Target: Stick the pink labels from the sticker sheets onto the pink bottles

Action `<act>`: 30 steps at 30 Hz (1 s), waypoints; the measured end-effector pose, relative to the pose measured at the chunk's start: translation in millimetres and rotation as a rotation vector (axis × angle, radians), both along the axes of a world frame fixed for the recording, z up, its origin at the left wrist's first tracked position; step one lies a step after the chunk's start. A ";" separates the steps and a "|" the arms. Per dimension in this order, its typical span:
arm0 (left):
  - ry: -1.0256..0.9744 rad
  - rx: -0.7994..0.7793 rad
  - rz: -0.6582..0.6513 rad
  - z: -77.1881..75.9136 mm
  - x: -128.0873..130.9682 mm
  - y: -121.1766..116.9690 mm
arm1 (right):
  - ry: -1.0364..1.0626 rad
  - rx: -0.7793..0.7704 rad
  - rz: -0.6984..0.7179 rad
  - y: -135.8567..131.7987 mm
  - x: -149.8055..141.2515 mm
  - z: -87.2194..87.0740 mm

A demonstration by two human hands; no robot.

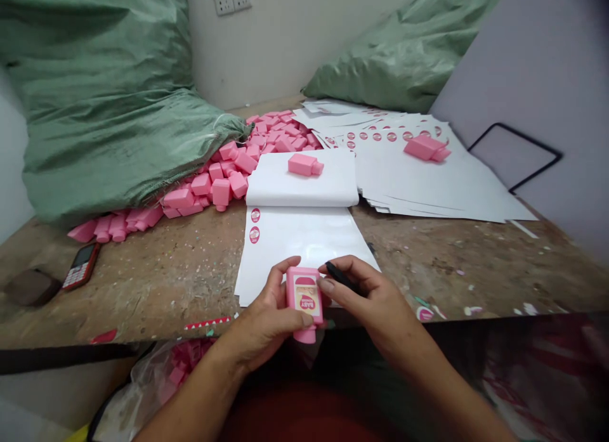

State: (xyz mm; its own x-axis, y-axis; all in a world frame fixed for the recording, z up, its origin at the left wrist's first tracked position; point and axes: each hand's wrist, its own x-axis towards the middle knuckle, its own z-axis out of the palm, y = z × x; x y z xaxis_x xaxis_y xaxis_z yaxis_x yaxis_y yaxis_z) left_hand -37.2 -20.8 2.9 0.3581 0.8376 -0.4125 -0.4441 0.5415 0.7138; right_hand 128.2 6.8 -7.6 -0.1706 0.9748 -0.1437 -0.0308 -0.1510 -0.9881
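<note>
My left hand (273,318) is wrapped round a small pink plastic bottle (290,296), its capped end pointing toward me. A printed label reading "BABY" (307,296) sits on the bottle's upper face, with my left thumb at its edge. In my right hand (364,290) is a slim black tool (340,276), whose exact kind I cannot make out. My right thumb and fingertips are at the bottle's right side, by the label. Just beyond both hands lies a sticker sheet (304,239) with round pink stickers down its left side.
Another pink bottle (304,165) rests on the sheet's folded-back part. More sheets (428,182) lie right, under pink bottles (425,148). A pink bottle pile (221,189) spills from a green sack (118,144). A red phone (82,266) lies left; a black wire frame (528,136) stands right.
</note>
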 end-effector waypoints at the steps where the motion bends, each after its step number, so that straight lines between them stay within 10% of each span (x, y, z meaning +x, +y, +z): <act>1: 0.034 0.015 -0.001 0.4 -1.1 -0.8 | -0.017 0.008 0.008 -0.4 -1.5 2.4; 23: -0.073 -0.016 -0.020 -3.5 -27.8 -5.2 | -0.052 -0.039 0.076 -2.3 -7.5 -0.8; 30: 0.300 -0.026 -0.061 4.0 -105.4 -36.1 | -0.268 0.022 -0.051 2.2 3.7 -17.6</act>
State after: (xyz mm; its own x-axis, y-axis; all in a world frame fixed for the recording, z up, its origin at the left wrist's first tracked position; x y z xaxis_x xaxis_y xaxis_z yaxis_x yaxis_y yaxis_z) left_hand -142.6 -56.9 6.9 0.2660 0.8064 -0.5281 -0.1818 0.5800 0.7941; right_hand 131.9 9.0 -25.2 -0.0801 0.9846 -0.1554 0.2257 -0.1340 -0.9649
